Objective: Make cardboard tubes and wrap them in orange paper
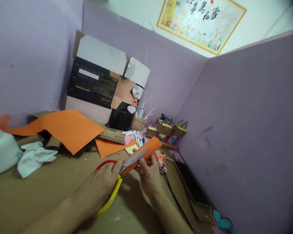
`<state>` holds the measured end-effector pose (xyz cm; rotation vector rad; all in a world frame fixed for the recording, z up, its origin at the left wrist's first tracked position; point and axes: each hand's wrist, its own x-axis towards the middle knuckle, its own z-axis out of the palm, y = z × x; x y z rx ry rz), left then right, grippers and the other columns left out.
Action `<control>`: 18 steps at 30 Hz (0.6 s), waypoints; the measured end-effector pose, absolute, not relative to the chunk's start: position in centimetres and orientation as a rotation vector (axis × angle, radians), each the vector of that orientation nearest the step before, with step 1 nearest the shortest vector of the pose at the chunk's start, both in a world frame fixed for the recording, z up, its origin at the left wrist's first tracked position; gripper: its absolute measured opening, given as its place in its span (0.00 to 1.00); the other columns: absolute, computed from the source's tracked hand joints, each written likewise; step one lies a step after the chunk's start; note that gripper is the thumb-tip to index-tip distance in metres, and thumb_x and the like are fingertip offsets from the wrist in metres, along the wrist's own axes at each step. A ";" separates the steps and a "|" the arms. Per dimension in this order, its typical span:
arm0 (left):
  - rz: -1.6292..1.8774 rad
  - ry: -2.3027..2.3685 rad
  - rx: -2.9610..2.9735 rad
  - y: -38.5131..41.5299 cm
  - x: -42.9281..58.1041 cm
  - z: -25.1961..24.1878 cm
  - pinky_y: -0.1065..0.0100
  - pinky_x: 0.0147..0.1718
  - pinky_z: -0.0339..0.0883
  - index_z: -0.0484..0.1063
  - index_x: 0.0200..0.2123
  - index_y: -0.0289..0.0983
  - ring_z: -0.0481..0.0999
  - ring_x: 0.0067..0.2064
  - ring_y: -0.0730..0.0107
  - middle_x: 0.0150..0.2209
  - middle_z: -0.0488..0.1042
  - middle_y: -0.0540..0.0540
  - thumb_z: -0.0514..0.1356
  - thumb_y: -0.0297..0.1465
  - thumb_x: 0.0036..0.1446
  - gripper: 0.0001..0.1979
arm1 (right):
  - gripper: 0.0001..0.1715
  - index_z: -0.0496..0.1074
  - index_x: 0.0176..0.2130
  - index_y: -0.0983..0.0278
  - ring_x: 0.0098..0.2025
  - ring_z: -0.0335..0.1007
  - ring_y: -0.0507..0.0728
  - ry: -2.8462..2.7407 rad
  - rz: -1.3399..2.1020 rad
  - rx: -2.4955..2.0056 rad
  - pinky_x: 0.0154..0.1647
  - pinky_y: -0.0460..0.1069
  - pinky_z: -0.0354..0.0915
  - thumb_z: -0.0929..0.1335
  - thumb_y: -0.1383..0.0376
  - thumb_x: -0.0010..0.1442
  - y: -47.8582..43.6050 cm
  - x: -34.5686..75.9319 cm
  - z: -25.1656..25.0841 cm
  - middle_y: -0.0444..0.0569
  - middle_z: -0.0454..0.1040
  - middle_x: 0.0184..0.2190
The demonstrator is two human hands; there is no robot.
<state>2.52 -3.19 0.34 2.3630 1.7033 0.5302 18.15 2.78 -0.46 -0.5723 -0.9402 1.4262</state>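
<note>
My left hand (106, 177) is closed on a pair of scissors (124, 166) with one red and one yellow handle. The handles are spread apart, and the metal blades lie along a narrow piece of orange paper (153, 146), pointing away to the right. My right hand (147, 172) pinches that orange piece by its lower edge, thumb on the near side. Whether the blades have paper between them, I cannot tell. Some fingers of both hands are hidden behind the paper and the handles.
Larger orange paper (70, 130) spreads at the back left beside a crumpled white tissue (36, 156) and a white pot (2, 152). An unfolded box (95, 84) leans on the wall. Markers (139, 140), cardboard figures (164, 129) and a dark tablet-like slab (191, 182) lie to the right.
</note>
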 end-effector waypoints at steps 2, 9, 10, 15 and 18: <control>0.431 1.746 2.414 -3.2 2.5 0.4 0.56 0.35 0.68 0.54 0.59 0.35 0.75 0.38 0.54 0.42 0.71 0.37 0.42 0.20 0.55 0.27 | 0.21 0.71 0.39 0.59 0.36 0.73 0.55 -0.943 1.423 -0.572 0.36 0.51 0.72 0.76 0.64 0.43 2.8 18.2 -0.5 0.44 0.77 0.35; 0.334 1.814 2.492 -3.2 2.5 0.0 0.58 0.35 0.69 0.51 0.61 0.34 0.75 0.36 0.57 0.40 0.72 0.38 0.41 0.18 0.54 0.30 | 0.21 0.71 0.37 0.60 0.34 0.73 0.54 -0.961 1.414 -0.598 0.35 0.51 0.72 0.76 0.62 0.42 2.9 18.2 -0.4 0.43 0.77 0.32; 0.336 1.808 2.485 -3.2 2.5 -0.1 0.58 0.34 0.69 0.51 0.61 0.34 0.75 0.35 0.57 0.40 0.72 0.38 0.41 0.18 0.54 0.30 | 0.20 0.71 0.37 0.60 0.33 0.73 0.54 -0.961 1.410 -0.604 0.34 0.50 0.72 0.76 0.62 0.43 3.0 18.2 -0.4 0.42 0.77 0.32; 0.469 1.812 2.450 -2.9 2.7 -0.5 0.61 0.36 0.68 0.51 0.61 0.37 0.75 0.38 0.57 0.42 0.72 0.39 0.43 0.20 0.55 0.29 | 0.22 0.71 0.39 0.60 0.32 0.73 0.52 -0.986 1.416 -0.624 0.32 0.47 0.71 0.76 0.62 0.43 3.1 18.3 -1.0 0.43 0.77 0.33; 0.467 1.847 2.437 -2.7 2.7 -0.7 0.62 0.35 0.69 0.51 0.61 0.38 0.75 0.39 0.57 0.45 0.71 0.38 0.44 0.21 0.56 0.28 | 0.23 0.71 0.40 0.61 0.34 0.73 0.53 -1.018 1.428 -0.625 0.32 0.46 0.70 0.76 0.62 0.43 2.9 18.2 -1.2 0.45 0.77 0.34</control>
